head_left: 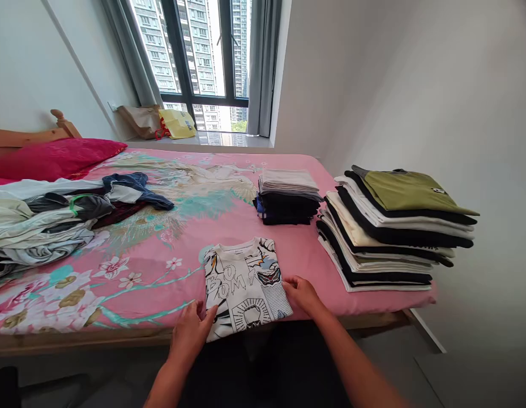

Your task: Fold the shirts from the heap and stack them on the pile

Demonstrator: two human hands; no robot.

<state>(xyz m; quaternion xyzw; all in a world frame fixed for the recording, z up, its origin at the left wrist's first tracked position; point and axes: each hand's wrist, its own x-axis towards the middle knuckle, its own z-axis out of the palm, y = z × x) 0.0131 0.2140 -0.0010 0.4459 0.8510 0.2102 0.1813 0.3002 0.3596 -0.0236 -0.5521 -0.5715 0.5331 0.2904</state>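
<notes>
A folded white T-shirt with comic-style prints (244, 283) lies at the near edge of the bed with the pink flowered sheet (161, 266). My left hand (192, 327) grips its lower left corner, fingers curled over the edge. My right hand (302, 293) holds its right edge, fingers bent onto the fabric. To the right rises a tall stack of folded shirts (390, 238) topped by an olive one. Behind the T-shirt sits a smaller stack of dark and grey folded clothes (287, 197).
A heap of unfolded clothes (54, 218) covers the left of the bed, with a red pillow (50, 157) behind it. A brown bag (139, 120) and a yellow bag (178, 123) rest on the window sill. A white wall stands right.
</notes>
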